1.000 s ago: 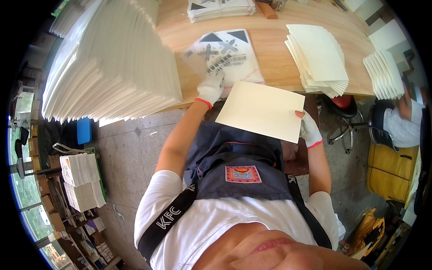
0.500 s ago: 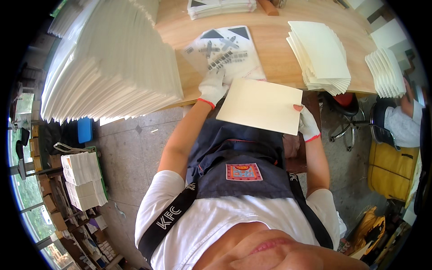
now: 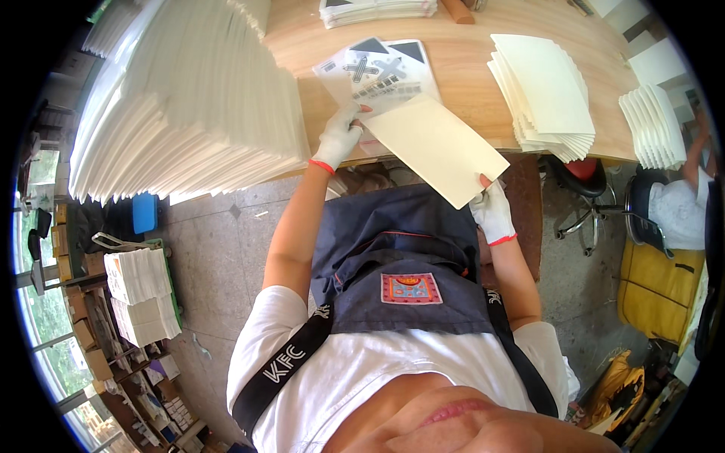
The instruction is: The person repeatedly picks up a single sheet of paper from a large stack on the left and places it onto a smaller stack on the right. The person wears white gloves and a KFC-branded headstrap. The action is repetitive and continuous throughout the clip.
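The cream card sheet [image 3: 436, 147] lies slanted over the near edge of the wooden worktable [image 3: 468, 68], its long axis running from upper left to lower right. The left hand [image 3: 338, 138], in a white glove, pinches the sheet's upper-left corner over the table; the right hand [image 3: 492, 211], also gloved, grips the lower-right corner, which hangs past the edge above the lap. Each hand is closed on its own corner, so neither is nearer the middle. Under the sheet's far end lies a clear printed bag [image 3: 377, 72]. To the right sits 1 fanned stack of cream sheets [image 3: 544, 90]; to the left, a tall pile of white sheets [image 3: 189, 106]. Below is grey tiled floor [image 3: 211, 241].
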The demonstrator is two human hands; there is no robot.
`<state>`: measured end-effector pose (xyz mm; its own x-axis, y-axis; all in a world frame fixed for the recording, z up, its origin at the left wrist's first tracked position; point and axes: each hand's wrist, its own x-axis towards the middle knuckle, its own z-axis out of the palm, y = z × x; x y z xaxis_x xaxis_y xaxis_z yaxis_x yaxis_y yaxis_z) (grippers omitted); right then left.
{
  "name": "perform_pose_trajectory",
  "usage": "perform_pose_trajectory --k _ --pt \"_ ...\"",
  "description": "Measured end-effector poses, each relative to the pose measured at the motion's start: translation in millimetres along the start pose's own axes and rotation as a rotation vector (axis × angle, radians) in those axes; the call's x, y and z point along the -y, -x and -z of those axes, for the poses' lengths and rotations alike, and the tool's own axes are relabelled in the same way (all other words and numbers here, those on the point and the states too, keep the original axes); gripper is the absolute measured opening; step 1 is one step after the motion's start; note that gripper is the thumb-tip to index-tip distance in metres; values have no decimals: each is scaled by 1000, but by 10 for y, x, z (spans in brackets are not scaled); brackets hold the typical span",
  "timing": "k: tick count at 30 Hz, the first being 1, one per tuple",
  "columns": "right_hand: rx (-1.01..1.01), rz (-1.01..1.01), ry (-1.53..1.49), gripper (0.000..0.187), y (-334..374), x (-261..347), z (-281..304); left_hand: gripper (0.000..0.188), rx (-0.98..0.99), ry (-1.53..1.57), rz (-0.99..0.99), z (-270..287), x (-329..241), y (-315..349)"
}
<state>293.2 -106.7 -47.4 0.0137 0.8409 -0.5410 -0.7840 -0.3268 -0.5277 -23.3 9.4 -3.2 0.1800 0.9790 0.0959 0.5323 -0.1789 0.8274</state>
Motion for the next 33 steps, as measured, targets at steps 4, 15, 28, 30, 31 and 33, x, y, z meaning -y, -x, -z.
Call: perform_pose_trajectory --k 4,15,28,30,31,33 --pt "14 53 7 17 170 -181 -257 34 -103 -214 -208 -119 -195 140" --pt "246 58 44 28 659 -335 -310 45 -88 2194 306 -1288 133 366" --pt "43 -40 300 22 680 -831 -332 44 -65 1392 536 -1482 406 874" --pt "71 40 360 23 711 -813 -401 44 -47 1398 531 -1447 412 825" --pt "55 20 333 23 711 -837 -371 44 -40 1394 533 -1438 408 832" --pt "20 -15 289 24 704 -892 -256 44 -45 1389 541 -1514 418 891"
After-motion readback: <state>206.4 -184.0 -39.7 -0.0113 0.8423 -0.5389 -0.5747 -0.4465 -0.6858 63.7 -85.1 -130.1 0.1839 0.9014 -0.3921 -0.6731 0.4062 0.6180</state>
